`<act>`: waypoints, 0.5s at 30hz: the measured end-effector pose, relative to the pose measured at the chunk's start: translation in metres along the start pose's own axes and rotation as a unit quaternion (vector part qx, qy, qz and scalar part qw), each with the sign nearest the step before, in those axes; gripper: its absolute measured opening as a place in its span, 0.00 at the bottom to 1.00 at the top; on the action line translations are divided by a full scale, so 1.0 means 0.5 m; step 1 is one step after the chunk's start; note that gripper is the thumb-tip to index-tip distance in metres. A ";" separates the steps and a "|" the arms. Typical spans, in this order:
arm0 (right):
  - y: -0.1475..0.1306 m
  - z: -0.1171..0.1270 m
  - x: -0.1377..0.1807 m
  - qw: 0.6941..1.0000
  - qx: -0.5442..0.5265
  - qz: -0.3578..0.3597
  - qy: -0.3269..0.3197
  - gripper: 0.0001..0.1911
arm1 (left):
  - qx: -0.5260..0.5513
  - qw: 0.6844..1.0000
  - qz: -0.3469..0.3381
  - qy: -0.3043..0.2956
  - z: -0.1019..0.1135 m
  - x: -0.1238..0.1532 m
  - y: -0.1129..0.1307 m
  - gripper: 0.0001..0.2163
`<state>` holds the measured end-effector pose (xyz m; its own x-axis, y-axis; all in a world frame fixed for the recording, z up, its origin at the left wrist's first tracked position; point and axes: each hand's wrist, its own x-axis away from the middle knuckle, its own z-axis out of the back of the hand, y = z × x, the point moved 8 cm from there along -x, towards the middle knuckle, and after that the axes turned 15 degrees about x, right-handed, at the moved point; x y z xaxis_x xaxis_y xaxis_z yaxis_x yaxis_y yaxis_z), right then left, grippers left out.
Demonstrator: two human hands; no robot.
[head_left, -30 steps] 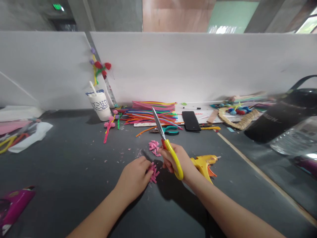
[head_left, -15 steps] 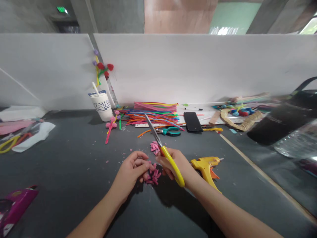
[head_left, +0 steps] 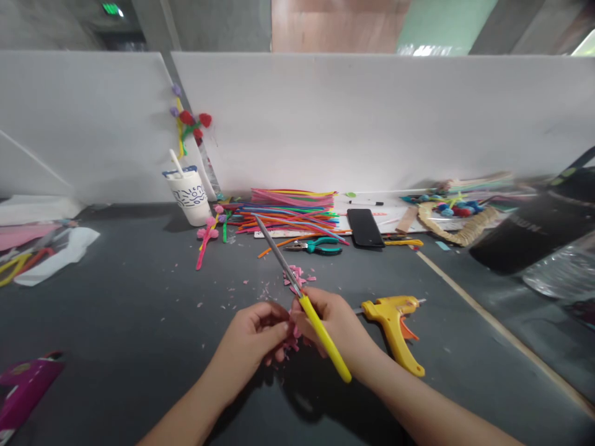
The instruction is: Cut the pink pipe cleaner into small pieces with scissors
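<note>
Yellow-handled scissors [head_left: 325, 339] rest in my right hand [head_left: 337, 325], their blades pointing up and to the left. My left hand [head_left: 258, 334] has its fingers and thumb pinched together close against my right fingertips. A small pink piece [head_left: 296, 330] shows at the left fingertips, partly hidden by the fingers. Beneath the hands lie some cut pink pieces [head_left: 292, 344], mostly covered. Beyond the blades is another small pile of pink pieces [head_left: 297, 275].
A yellow glue gun [head_left: 394, 322] lies right of my right hand. Farther back are teal-handled pliers [head_left: 320, 246], a black phone [head_left: 365, 227], colourful pipe cleaners [head_left: 292, 210] and a white cup [head_left: 188, 197]. A black bottle [head_left: 534, 229] leans at the right.
My hands have come together, the left moving right to meet the right fingertips. The scissors have tilted further left, and a pink piece now shows between the hands.
</note>
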<state>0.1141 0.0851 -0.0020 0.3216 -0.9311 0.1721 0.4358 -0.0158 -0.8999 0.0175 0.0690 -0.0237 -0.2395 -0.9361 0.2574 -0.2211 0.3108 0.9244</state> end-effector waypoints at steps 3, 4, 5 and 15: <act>-0.002 0.005 0.003 1.000 0.015 0.007 0.016 0.06 | -0.012 1.000 -0.016 0.001 0.001 0.004 0.007 0.03; -0.004 0.008 0.004 0.999 0.027 0.018 0.023 0.06 | -0.012 1.000 -0.020 0.000 0.001 0.005 0.009 0.03; -0.008 0.012 0.004 0.998 0.043 0.034 0.031 0.06 | -0.008 1.000 -0.023 0.004 0.004 0.007 0.012 0.04; -0.018 0.006 0.016 0.950 0.298 0.084 0.045 0.16 | 0.176 0.971 -0.112 0.119 0.084 0.018 0.084 0.04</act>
<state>0.1151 0.0786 0.0088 0.3666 -0.9303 -0.0122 0.7918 0.3189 -0.5209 -0.0337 0.0805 0.0055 0.0679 -0.9852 0.1574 -0.5615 0.0927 0.8222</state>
